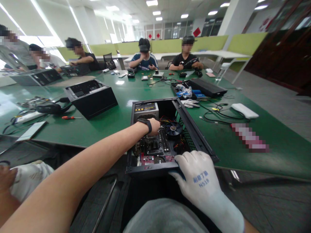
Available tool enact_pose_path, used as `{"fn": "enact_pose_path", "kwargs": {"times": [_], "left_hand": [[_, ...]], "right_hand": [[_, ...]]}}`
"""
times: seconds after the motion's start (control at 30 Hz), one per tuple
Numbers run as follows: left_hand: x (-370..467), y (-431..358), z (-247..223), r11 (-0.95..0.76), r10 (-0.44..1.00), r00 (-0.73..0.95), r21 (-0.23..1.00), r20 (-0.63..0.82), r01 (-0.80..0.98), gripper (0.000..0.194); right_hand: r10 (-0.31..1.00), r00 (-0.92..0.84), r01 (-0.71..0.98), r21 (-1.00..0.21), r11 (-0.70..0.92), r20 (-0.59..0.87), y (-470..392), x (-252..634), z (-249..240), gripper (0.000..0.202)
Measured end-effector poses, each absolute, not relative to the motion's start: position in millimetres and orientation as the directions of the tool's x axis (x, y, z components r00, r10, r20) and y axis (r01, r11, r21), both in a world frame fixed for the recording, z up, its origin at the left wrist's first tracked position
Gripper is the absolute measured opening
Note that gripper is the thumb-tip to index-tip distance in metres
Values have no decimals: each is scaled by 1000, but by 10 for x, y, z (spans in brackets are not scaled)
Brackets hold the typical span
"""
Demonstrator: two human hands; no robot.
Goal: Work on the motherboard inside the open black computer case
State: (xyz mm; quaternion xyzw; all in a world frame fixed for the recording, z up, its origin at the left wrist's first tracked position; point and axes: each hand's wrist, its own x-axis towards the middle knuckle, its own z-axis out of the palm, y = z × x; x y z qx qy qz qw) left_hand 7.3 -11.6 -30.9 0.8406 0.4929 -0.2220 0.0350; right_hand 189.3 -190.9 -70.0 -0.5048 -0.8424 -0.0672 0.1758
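Observation:
An open black computer case [198, 137] lies in front of me, its near end over the table's edge. My bare left hand [154, 126], with a black watch on the wrist, reaches inside it, above the motherboard [155, 145]. The fingers are curled; whatever they hold is hidden beneath the hand. Beyond it sits the power supply [146, 111], and a round black fan [173, 128] is just to its right. In a white glove, my right hand [195, 170] grips the case's near rim at the right corner. A red circuit board [157, 159] lies along that near end.
Left on the green table [121, 129] are another black case [93, 98], a screwdriver [68, 117] and a headset [54, 107]. White gloves [190, 103], cables [212, 111] and a white power bank-like block [245, 111] lie right. Several people sit around the table; one is close at my left.

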Motion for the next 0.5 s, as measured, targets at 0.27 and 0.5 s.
{"fn": "enact_pose_path", "kwargs": {"times": [0.27, 0.5], "left_hand": [[68, 48, -547, -470, 823, 355, -183, -443, 864, 42], [57, 93, -595, -444, 821, 338, -143, -461, 884, 52]], "right_hand": [[814, -435, 875, -34, 483, 384, -1928, 1890, -686, 26], [832, -421, 883, -45, 466, 361, -1928, 1880, -681, 27]]}}
